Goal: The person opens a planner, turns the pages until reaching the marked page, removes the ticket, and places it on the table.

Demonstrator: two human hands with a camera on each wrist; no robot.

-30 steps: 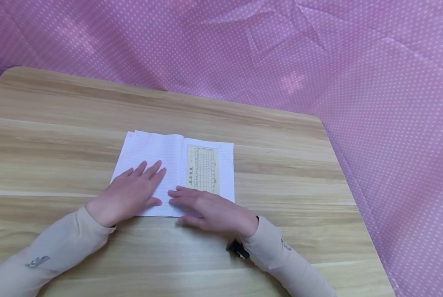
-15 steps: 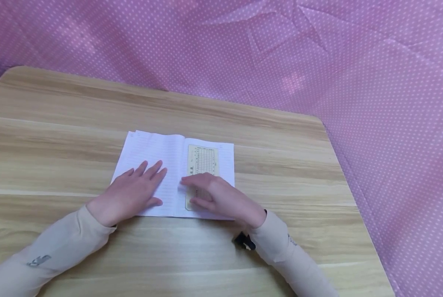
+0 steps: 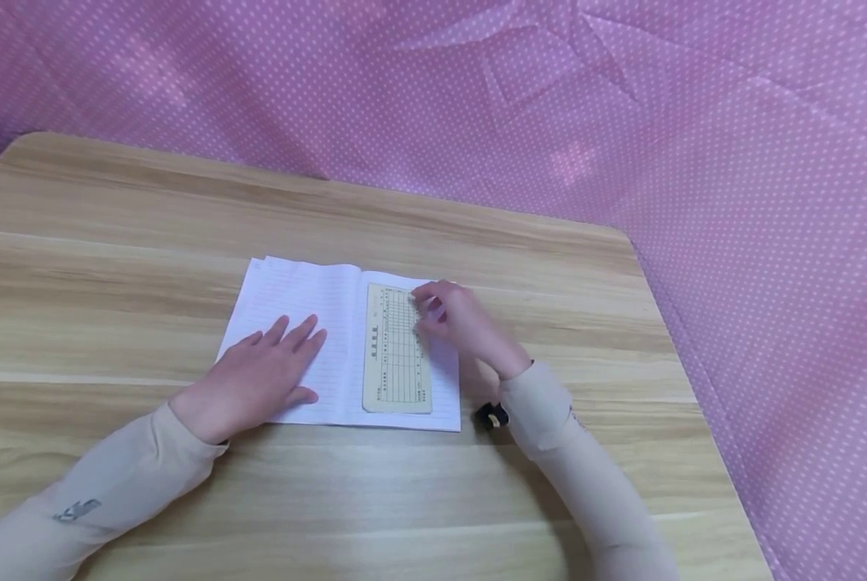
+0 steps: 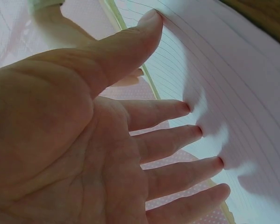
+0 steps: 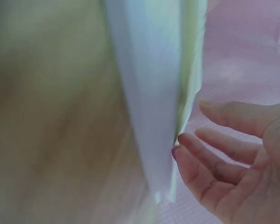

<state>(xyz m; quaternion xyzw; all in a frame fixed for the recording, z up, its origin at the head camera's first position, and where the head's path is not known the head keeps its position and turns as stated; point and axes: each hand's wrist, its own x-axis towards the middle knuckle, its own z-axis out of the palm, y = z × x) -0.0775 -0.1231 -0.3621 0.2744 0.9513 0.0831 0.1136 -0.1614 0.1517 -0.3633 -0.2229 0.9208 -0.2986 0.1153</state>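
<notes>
An open lined notebook [image 3: 295, 290] lies on the table. On its right page rests a cream-coloured printed card [image 3: 404, 363] with a ruled grid. My left hand [image 3: 259, 371] is spread flat on the left page; in the left wrist view its fingertips [image 4: 196, 130] touch the lined paper. My right hand [image 3: 462, 323] is at the upper right of the card, with bent fingers and the thumb apart from them. In the right wrist view, the right fingertips [image 5: 179, 140] are by a pale edge, and whether they touch it I cannot tell.
The wood-grain table [image 3: 295, 500] extends around the notebook. A pink dotted cloth [image 3: 433, 97] hangs behind and along the right side. A small black object [image 3: 491, 416] is attached under the right sleeve's cuff.
My right hand has moved from the notebook's lower middle up and right across the card to its upper right side, uncovering the card's lower part. The left hand stays in place.
</notes>
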